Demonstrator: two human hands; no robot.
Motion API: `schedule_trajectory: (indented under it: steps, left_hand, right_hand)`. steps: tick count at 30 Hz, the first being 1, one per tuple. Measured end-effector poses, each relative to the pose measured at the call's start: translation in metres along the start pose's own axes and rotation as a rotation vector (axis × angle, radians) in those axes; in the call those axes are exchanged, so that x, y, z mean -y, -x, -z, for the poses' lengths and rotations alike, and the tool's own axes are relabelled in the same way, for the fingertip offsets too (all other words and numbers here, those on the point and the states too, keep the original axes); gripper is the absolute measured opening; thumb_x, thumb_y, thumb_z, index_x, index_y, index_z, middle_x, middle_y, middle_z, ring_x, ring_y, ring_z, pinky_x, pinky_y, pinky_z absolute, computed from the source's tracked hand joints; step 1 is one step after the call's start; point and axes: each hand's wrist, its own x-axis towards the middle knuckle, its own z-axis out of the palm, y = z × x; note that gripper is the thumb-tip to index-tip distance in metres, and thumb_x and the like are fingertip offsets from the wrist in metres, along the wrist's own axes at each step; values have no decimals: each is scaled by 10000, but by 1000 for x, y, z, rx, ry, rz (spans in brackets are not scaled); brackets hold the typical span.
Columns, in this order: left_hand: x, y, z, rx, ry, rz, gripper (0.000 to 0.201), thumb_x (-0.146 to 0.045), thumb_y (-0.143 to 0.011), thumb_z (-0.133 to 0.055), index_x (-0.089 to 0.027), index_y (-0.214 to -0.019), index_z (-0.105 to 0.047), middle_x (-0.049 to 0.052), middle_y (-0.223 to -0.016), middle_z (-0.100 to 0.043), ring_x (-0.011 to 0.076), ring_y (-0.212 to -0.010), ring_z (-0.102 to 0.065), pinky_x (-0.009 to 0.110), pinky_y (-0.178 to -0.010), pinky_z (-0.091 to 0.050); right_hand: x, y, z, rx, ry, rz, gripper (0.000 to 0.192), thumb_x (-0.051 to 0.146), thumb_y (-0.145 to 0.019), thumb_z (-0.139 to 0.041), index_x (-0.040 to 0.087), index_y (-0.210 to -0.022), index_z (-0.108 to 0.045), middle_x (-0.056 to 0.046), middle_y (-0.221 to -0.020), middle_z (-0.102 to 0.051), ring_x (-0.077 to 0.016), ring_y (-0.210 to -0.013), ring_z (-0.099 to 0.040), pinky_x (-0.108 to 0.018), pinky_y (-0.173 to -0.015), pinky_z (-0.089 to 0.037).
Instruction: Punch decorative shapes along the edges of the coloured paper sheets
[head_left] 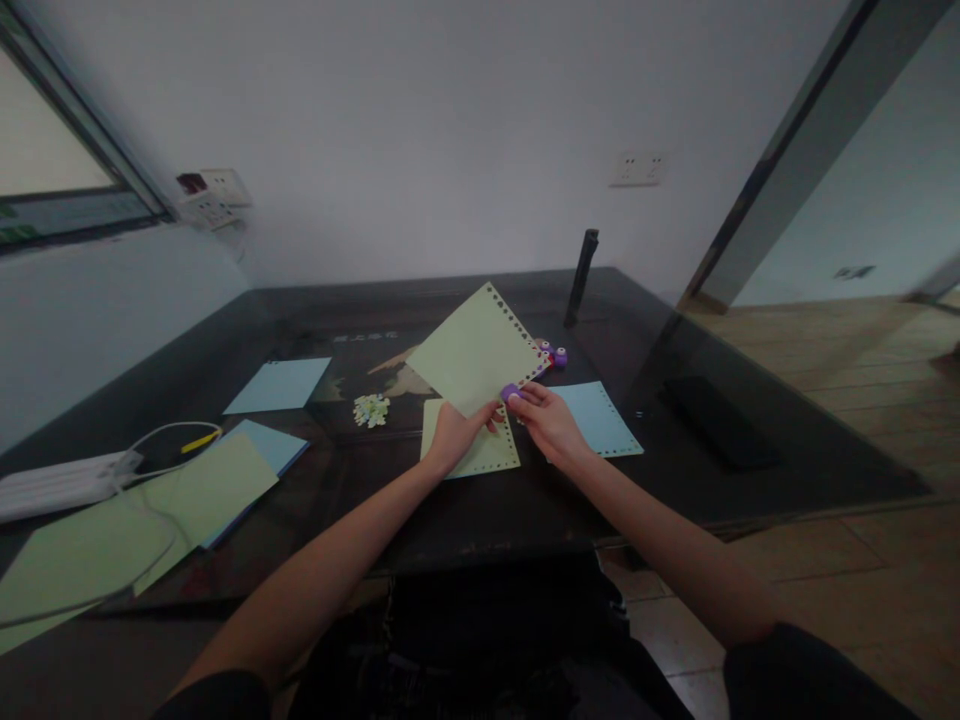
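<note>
My left hand (454, 436) pinches the lower corner of a pale green paper sheet (474, 353) and holds it tilted above the dark table (525, 500). A row of punched holes runs along the sheet's right edge. My right hand (546, 418) grips a small purple hole punch (510, 392) pressed against that edge. Below both hands, a second green sheet (480, 455) with punched edges lies flat on the table. To the left of it is a small heap of pale punched-out paper bits (371, 409).
Two more small purple punches (553, 353) sit behind the raised sheet. A light blue punched sheet (600, 420) lies right of my hands, another blue sheet (279, 385) at the left. Green and blue sheets (187, 495), a white power strip (60, 482) with cables and a black post (581, 275) stand around.
</note>
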Motion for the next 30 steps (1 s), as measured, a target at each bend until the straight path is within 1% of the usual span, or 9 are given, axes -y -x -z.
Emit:
schedule_trajectory:
  steps: [4,8,14,20,25,30]
  left_hand:
    - [1,0,0,5,-21,-11,205,-290,-794,-603,-138,-670,-661,40,-611,-689,157,-600,-643,276,-756,-495]
    - [4,-1,0,11,-17,-31,210,-307,-800,-599,-130,-712,-674,37,-606,-684,154,-598,-639,273,-757,-492]
    - [10,-2,0,24,-43,-63,237,-338,-806,-594,-141,-706,-680,30,-600,-679,157,-607,-640,281,-768,-487]
    - [9,-2,0,14,-43,-68,225,-320,-804,-597,-144,-685,-672,26,-590,-676,158,-605,-640,277,-759,-483]
    - [9,-2,1,17,-60,-76,232,-305,-812,-586,-137,-677,-673,33,-588,-675,160,-613,-643,275,-768,-477]
    - [9,-2,0,10,-33,-70,216,-302,-807,-590,-134,-700,-673,31,-588,-676,158,-605,-644,272,-760,-485]
  right_hand:
    - [1,1,0,-2,-16,2,337,298,-544,-828,203,-796,-626,-8,-818,-678,-152,-786,-628,-315,-821,-481]
    - [0,0,0,11,6,8,327,311,-558,-817,200,-797,-624,-12,-818,-677,-151,-784,-626,-321,-818,-473]
    - [-1,0,0,-10,-31,2,322,304,-541,-837,212,-778,-638,-5,-822,-677,-148,-778,-617,-325,-811,-454]
    - [0,1,-1,-9,-57,-3,309,297,-531,-849,217,-761,-659,-2,-815,-679,-152,-773,-612,-335,-821,-454]
    - [0,1,-1,1,-24,9,290,298,-563,-832,213,-776,-653,-11,-820,-679,-159,-785,-617,-344,-821,-452]
    - [0,1,-1,7,-47,1,281,279,-566,-829,205,-776,-659,-9,-827,-686,-144,-774,-614,-328,-831,-452]
